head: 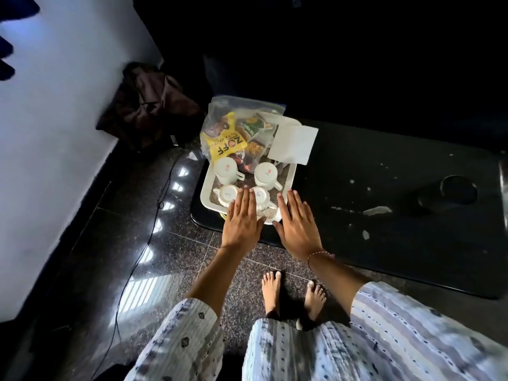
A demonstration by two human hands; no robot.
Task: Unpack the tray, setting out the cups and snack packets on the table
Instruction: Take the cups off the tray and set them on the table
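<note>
A white tray [205,188] sits on the left end of a dark table [384,215]. Several white cups lie upside down in it: one at the back left [226,169], one at the back right [266,174], and two at the front [228,194], [262,198]. Behind them a clear plastic bag [220,111] holds snack packets, among them a yellow one [225,145]. A white napkin [292,144] rests on the tray's far right corner. My left hand [242,218] hovers flat over the front cups, fingers spread. My right hand [295,221] is open above the tray's near right corner.
A dark round object [450,195] lies on the right of the table, with white specks and scraps around the middle. A brown bag [145,105] leans on the white wall at the left. A black cable [154,215] runs over the glossy floor. My bare feet stand before the table.
</note>
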